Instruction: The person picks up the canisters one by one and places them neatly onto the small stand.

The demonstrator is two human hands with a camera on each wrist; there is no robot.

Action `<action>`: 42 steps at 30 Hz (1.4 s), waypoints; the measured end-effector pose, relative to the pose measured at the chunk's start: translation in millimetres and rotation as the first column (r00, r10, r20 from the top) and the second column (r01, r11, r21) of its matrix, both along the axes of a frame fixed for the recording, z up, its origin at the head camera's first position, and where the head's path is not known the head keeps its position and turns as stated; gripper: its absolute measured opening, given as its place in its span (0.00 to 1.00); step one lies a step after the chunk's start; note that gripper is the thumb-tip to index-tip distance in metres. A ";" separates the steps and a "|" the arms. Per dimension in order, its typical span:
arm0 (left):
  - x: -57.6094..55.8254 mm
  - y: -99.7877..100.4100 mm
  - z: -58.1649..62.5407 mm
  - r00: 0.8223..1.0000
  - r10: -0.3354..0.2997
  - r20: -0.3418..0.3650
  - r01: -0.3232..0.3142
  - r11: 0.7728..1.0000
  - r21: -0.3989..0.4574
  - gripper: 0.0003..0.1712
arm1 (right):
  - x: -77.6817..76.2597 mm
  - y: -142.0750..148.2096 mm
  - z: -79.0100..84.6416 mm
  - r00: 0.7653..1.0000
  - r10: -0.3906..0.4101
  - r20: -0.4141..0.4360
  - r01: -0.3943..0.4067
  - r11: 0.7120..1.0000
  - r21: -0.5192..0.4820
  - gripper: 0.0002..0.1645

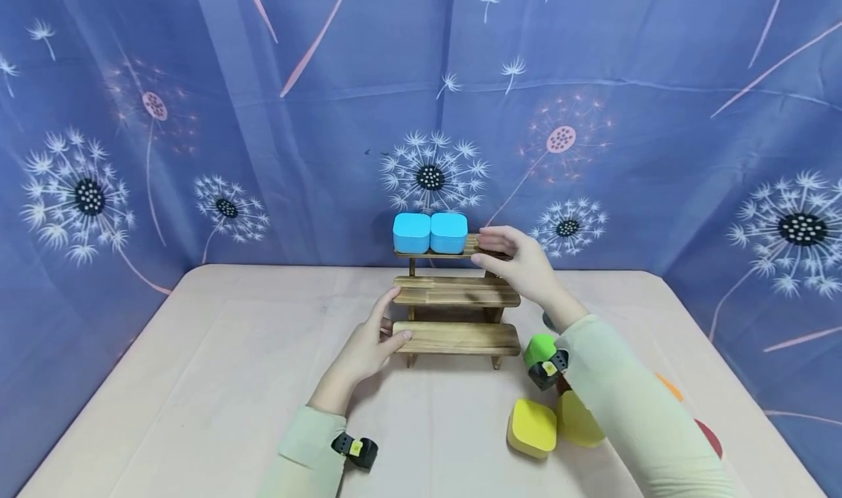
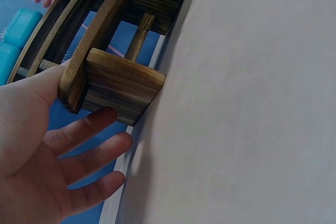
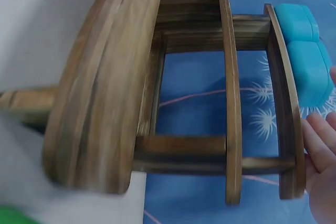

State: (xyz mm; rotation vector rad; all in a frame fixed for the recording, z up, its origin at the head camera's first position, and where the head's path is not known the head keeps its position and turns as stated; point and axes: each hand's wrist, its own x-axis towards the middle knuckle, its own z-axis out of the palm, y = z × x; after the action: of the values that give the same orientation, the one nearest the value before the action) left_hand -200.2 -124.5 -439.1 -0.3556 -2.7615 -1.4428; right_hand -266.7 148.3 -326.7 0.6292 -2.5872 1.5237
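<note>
A three-tier wooden stand (image 1: 457, 337) stands at the table's back. Side by side on the left part of its top tier sit two light-blue rounded blocks (image 1: 411, 233) (image 2: 23, 27) (image 3: 307, 72). My left hand (image 1: 365, 344) is at the stand's left end, the thumb touching the lowest tier's edge; in the left wrist view its other fingers (image 2: 94, 190) are spread, loosely bent. My right hand (image 1: 526, 268) is at the top tier's right end, fingers extended toward the blue blocks with a gap between. Neither hand holds a block.
Right of the stand's front lie two yellow blocks (image 1: 531, 428) and a green block (image 1: 541, 346), partly covered by the right wrist camera. Parts of an orange piece (image 1: 671, 386) and a red piece (image 1: 709, 437) show past the right sleeve. A blue patterned curtain (image 1: 316, 154) hangs behind the table.
</note>
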 end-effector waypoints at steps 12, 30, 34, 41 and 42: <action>-0.5 -0.8 0.6 1.000 0.004 -0.006 -0.004 1.000 0.006 0.44 | 14.8 30.3 -0.8 0.999 -0.045 -0.031 0.046 0.999 0.025 0.27; 0.8 -1.3 2.2 1.000 0.002 0.008 -0.002 1.000 0.002 0.44 | 40.4 74.8 -9.5 1.000 -0.026 0.005 0.024 0.969 0.247 0.24; 1.6 -1.3 2.2 1.000 0.001 0.010 -0.001 1.000 0.000 0.44 | 41.7 82.7 -16.5 1.000 0.001 -0.006 0.000 0.959 0.285 0.25; 1.9 0.0 2.8 1.000 0.002 0.011 -0.002 1.000 0.002 0.44 | 45.0 93.3 -31.7 1.000 0.016 0.021 -0.022 0.942 0.334 0.31; 1.8 0.4 2.9 1.000 0.002 0.010 -0.002 1.000 0.001 0.44 | 45.6 94.6 -33.4 0.999 0.017 0.030 -0.026 0.940 0.339 0.31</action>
State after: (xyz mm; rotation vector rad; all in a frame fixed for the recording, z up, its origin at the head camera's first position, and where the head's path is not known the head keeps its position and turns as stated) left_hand -198.4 -124.2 -436.2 -0.3464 -2.7682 -1.4497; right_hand -221.0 242.9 -360.1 0.6690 -2.8994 1.1008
